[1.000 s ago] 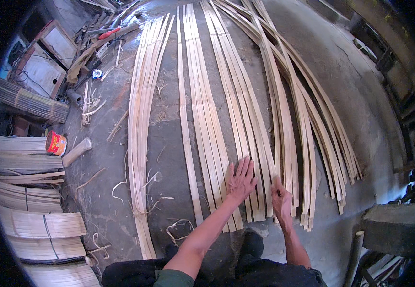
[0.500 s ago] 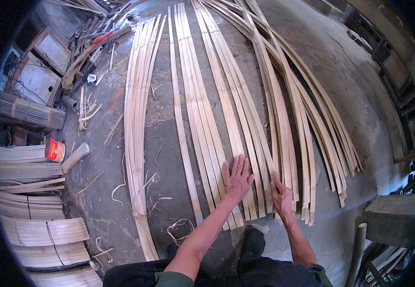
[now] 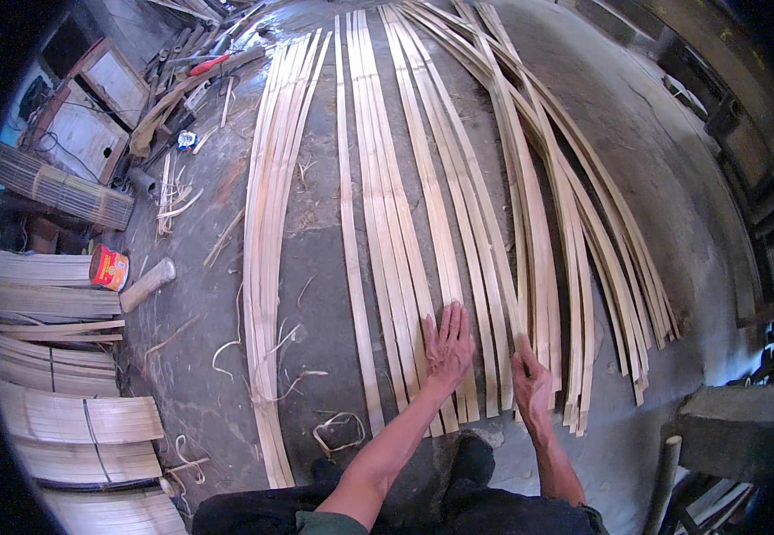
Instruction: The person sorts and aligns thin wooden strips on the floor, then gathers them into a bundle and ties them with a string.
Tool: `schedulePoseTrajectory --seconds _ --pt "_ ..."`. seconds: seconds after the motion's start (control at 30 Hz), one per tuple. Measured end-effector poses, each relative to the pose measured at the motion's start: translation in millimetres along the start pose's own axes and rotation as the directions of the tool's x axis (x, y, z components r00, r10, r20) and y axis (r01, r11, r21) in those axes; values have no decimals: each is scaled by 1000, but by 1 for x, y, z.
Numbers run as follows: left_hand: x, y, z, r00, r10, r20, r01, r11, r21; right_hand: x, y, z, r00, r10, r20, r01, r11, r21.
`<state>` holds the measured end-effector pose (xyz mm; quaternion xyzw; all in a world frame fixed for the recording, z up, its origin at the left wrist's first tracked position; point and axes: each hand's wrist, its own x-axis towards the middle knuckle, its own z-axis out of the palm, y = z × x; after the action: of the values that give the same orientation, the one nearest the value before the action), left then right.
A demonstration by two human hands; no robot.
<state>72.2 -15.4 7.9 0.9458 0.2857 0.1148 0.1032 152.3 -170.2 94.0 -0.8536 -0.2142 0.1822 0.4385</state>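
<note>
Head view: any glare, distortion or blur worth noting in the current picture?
Head view: black fisheye border at the corners; head view: pale strips bow, probably partly lens distortion; head view: whitish glare on the grey floor toward the right edge; head view: left hand and right hand without heavy blur.

The left hand point(image 3: 449, 355) is lying palm down, its back facing up and its fingers pointing away from the body, the outer finger standing slightly apart on the left. The left forearm point(image 3: 394, 448) is slanting inward and forward from the lower edge, bare to above the elbow. The right hand point(image 3: 533, 383) is hanging just beside the left, well apart from touching it, turning its thumb side upward with fingers partly bending. The right forearm point(image 3: 559, 465) is leaning inward, more steeply than the left.
</note>
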Motion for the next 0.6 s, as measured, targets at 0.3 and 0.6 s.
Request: schedulePoseTrajectory --seconds 0.3,0.6 --pt "8 3 0 999 -36 -25 37 999 37 -2 36 10 988 -137 -66 135 990 -36" --pt "22 0 7 997 -59 -52 64 993 97 11 33 5 997 -46 54 63 920 -388"
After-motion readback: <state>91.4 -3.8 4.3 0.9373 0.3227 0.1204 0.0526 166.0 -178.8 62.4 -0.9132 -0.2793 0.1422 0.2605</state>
